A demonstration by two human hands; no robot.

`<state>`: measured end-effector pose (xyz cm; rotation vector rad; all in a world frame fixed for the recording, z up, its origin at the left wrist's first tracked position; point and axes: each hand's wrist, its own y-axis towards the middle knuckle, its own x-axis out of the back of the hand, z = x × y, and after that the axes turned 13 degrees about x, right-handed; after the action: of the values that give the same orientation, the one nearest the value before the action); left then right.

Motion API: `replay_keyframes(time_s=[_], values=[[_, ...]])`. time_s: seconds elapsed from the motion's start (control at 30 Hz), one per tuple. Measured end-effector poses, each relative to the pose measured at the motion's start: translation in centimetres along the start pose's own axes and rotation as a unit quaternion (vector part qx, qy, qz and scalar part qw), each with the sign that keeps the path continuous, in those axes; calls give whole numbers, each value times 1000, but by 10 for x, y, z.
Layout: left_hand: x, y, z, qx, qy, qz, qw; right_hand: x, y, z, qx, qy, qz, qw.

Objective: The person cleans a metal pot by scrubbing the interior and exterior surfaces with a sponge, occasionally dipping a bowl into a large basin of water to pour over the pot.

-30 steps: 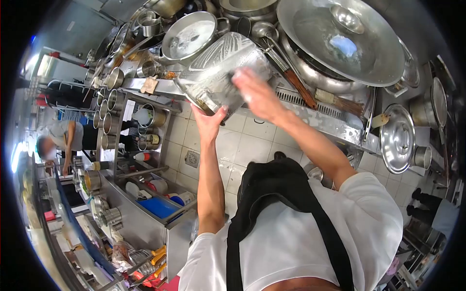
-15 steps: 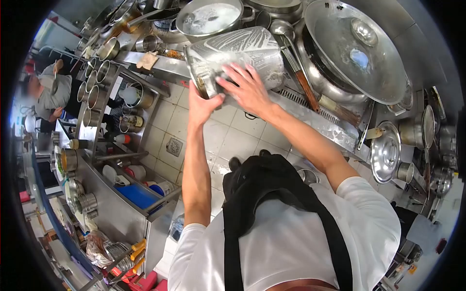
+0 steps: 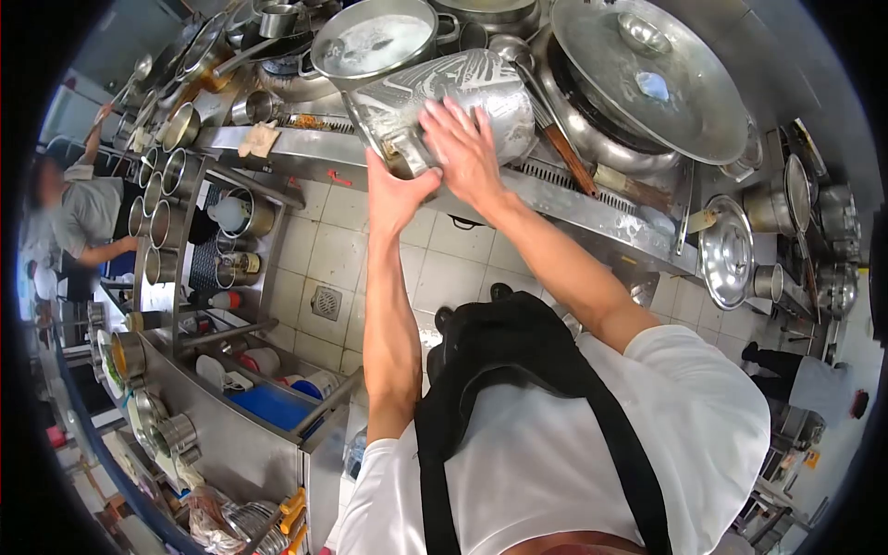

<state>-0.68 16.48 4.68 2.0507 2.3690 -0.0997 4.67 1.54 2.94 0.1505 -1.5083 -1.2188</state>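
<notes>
A large metal stockpot (image 3: 495,102) lies on its side at the stove edge, its wall streaked with white suds. My left hand (image 3: 400,192) grips it at the rim end, thumb pointing right; its fingers are partly hidden behind the pot. My right hand (image 3: 465,153) lies on the sudsy wall with the fingers stretched out. Any thin cloth or pad under that palm would be hidden. Just behind stands a two-handled pot (image 3: 338,69) with whitish, foamy liquid in it.
A wide wok (image 3: 684,111) holding a ladle (image 3: 645,35) sits at the right. Wooden-handled tools (image 3: 572,159) lie beside it. A folded cloth (image 3: 259,140) rests on the stove edge. At the left are a steel rack (image 3: 190,277) with pots and another person (image 3: 79,213).
My right hand has slid slightly down along the pot wall, and its fingers are closer together. The view has shifted. The person at the left now has one arm raised.
</notes>
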Motion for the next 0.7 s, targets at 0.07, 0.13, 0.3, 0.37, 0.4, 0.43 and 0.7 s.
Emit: replay_keyframes(time_s=[0.07,0.13,0.3,0.37,0.4,0.43,0.7], values=[[-4,-6,-8,24,35,-7,999,-5,33,-4,-37,-43,5,998],[-2,-3,-3,30,23,7,999,-16,61,-16,-81,-10,59,995],[3,0,-3,7,-28,14,999,-13,-40,14,-45,-9,-26,999],[0,1,-3,-51,-11,-5,999,-15,5,8,-43,-16,-23,999],[1,-4,-3,-39,-9,0,999,-13,26,6,-51,-26,-15,998],[3,-3,-4,5,5,7,1000,-17,54,-4,-50,-27,30,998],[12,0,1,6,13,4,1000,-12,-12,8,2,6,-2,1000]])
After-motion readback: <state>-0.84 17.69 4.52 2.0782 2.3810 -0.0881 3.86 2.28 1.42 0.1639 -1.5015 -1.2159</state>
